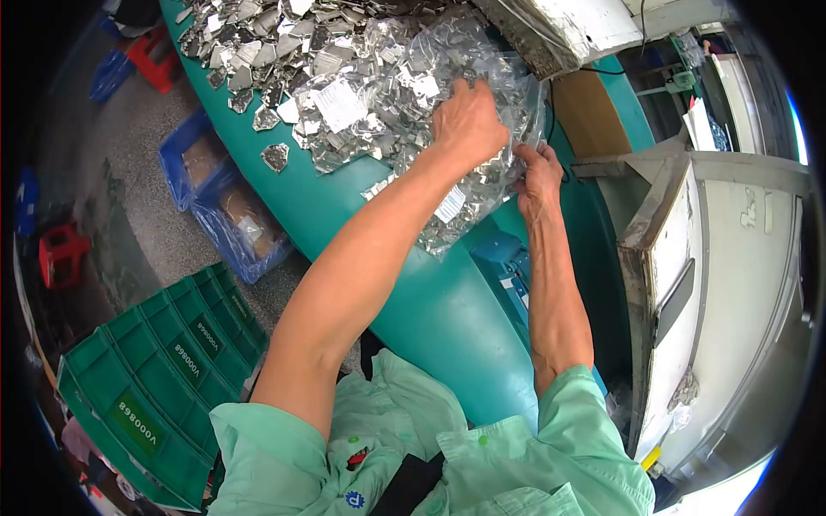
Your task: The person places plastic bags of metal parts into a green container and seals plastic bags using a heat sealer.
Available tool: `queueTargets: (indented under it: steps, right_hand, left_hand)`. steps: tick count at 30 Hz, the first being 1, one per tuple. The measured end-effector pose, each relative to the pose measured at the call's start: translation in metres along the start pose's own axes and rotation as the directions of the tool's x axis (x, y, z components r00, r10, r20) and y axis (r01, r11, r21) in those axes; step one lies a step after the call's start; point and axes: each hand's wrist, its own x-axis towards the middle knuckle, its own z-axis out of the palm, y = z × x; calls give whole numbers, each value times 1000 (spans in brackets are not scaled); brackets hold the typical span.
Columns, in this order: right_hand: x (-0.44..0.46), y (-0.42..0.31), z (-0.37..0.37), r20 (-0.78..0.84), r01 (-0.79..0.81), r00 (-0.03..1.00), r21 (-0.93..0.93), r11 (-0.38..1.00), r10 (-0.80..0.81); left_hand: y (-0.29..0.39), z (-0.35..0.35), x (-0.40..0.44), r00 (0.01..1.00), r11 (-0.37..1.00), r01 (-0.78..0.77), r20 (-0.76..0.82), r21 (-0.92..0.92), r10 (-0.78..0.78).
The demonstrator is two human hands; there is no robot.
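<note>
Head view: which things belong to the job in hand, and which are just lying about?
Likely the job:
- left hand
- right hand
- clear bag
- loose silvery pieces

Likely just lying about:
- green crates
- blue bins
- red stool

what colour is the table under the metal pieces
The table is teal green, clearest in head view.

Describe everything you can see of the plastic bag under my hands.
The clear, crinkled plastic bag holds many small silvery pieces, metal by their look. A white label shows near its lower end. It lies slanted on the green work surface. The left hand touches its upper part; the right hand is at its right edge. Whether its mouth is open is unclear.
</note>
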Motion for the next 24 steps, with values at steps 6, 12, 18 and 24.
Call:
queueTargets:
  steps: [6, 12, 18, 24]
  right_hand:
    - [-52, -11, 15, -74, 348, 930, -147, 926, -361]
    - [-139, -7, 56, 456, 894, 384, -401, 200, -803]
    - [-191, 10, 70, 829, 958, 257, -151, 244, -497]
    - [-160, -25, 23, 280, 522, 848, -295, 801, -450]
  left_hand:
    - [-36, 3, -56, 972, 934, -31, -228, -355, -54]
    - [-77, -23, -115, 924, -137, 306, 328, -942, -194]
    - [-146, 1, -114, 964, -257, 231, 256, -939, -70]
    - [-141, -17, -155, 943, -738, 219, 332, -638, -7]
